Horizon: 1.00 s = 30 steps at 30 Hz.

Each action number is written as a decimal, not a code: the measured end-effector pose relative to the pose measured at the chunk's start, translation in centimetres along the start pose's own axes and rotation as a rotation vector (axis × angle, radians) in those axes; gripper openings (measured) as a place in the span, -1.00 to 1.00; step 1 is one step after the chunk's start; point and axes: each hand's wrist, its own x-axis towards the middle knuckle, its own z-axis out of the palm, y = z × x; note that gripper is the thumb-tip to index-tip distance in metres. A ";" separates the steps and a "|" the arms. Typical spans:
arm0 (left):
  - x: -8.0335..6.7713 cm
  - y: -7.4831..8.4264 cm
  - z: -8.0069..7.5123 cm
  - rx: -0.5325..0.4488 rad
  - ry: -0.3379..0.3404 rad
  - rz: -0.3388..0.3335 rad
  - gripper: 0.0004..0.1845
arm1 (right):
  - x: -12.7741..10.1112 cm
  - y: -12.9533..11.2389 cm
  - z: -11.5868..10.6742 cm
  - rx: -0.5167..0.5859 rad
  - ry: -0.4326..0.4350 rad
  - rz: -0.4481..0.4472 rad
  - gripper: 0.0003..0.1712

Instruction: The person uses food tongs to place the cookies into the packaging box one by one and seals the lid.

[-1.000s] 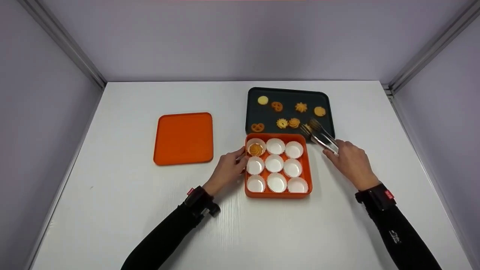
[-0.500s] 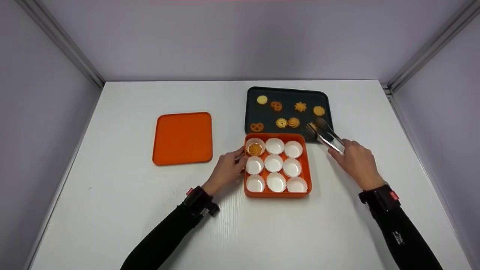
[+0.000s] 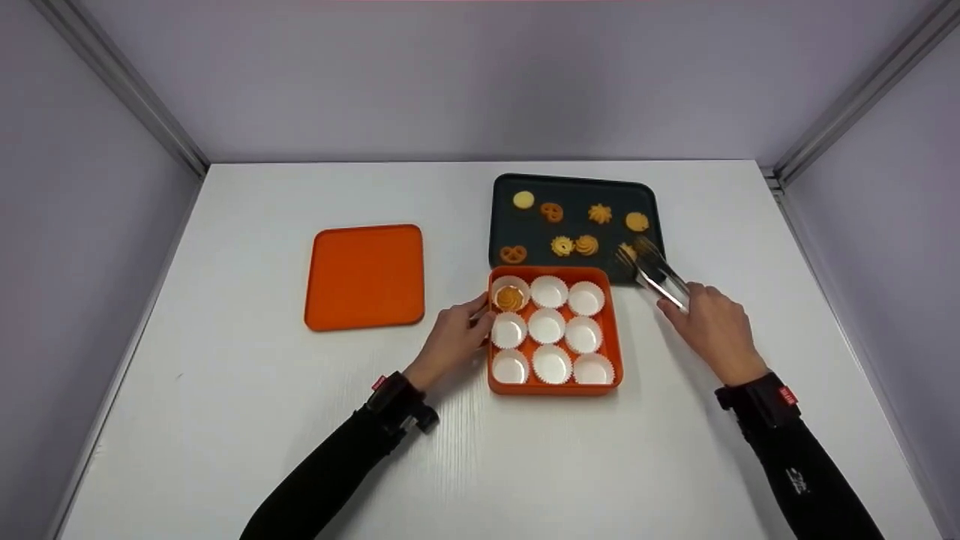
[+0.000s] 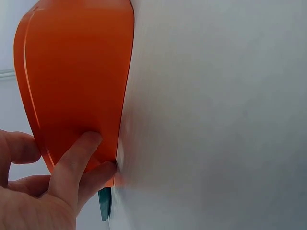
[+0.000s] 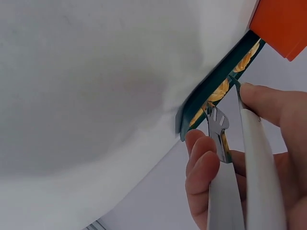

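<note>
My left hand [image 3: 454, 337] is at the left side of an orange box [image 3: 555, 395]; in the left wrist view its fingers [image 4: 72, 163] press on the outer wall, one at the rim. White paper cups [image 3: 552, 365] fill the box, and the back-left cup has a swirl cookie [image 3: 510, 298] in it. My right hand [image 3: 712, 326] grips metal tongs [image 3: 664, 289] with forked tips. Those tips are spread either side of a cookie [image 3: 628, 252] near the front right corner of a dark tray [image 3: 525, 229]. In the right wrist view thumb and fingers lie along the tong arms.
More cookies, including a flower-shaped one [image 3: 599, 214] and a round one [image 3: 637, 222], lie on the dark tray with two pretzels [image 3: 551, 212]. That tray sits behind the box. A flat orange lid [image 3: 365, 277] lies on the white table [image 3: 247, 405] at left. Grey walls enclose the table's back and sides.
The tongs and my right hand have shifted slightly right, bringing the forked tips around the front right cookie. My left hand and the orange box have stayed in place.
</note>
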 end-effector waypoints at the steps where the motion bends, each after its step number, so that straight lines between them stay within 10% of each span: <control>1: 0.0 0.0 0.0 0.002 0.001 -0.002 -0.44 | 0.1 0.0 0.1 0.002 -0.004 0.002 -0.48; 30: 0.1 -0.1 0.0 0.011 -0.003 -0.020 -0.44 | 0.2 0.1 -0.3 0.004 0.098 -0.110 -0.48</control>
